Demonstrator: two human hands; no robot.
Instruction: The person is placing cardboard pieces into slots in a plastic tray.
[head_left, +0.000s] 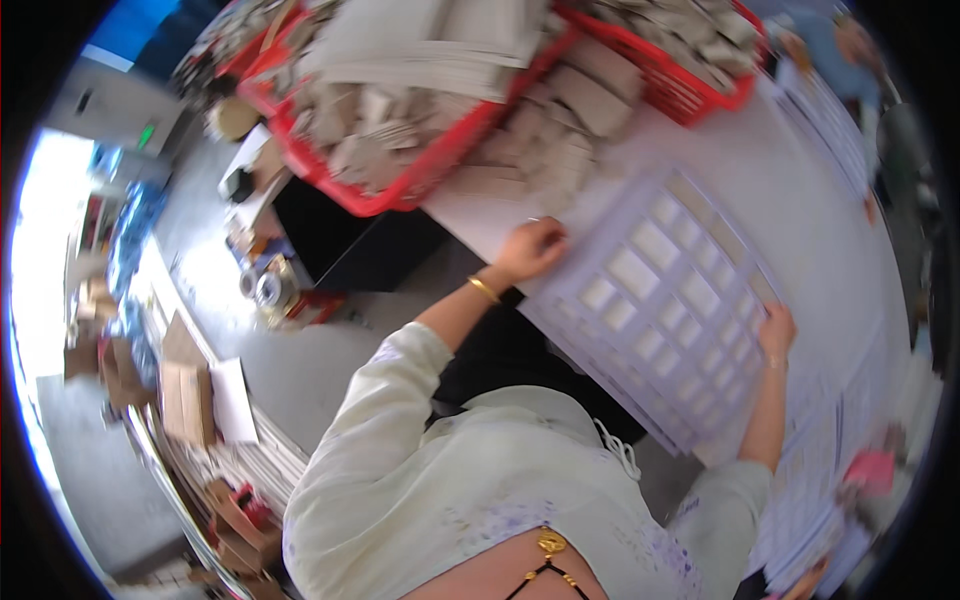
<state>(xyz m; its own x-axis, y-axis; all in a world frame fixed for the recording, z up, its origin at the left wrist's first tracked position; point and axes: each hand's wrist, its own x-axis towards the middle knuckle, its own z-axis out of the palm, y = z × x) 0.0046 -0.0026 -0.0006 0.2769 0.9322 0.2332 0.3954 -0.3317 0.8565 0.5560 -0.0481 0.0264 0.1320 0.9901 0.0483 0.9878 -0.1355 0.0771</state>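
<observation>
While the right hand (777, 333) rests at the right edge of a pale sheet (655, 298) pierced with rows of rectangular openings, the left hand (532, 248) is beside its upper left edge with the fingers curled inward. Blur hides whether the left hand touches the sheet, and one cannot tell whether the right hand's fingers are clamped on it or merely laid there. The sheet lies aslant on the white worktop (835, 265), in front of the person. Beyond the left hand, a red basket (390, 196) holds grey pieces and a pile of flat boards (430, 50); more loose pieces (560, 130) lie on the worktop between it and a second red basket (683, 92). At the far right, a co-worker in blue (835, 60) is near other sheets (825, 115). Cardboard boxes (187, 400) stand well apart, at the left.
</observation>
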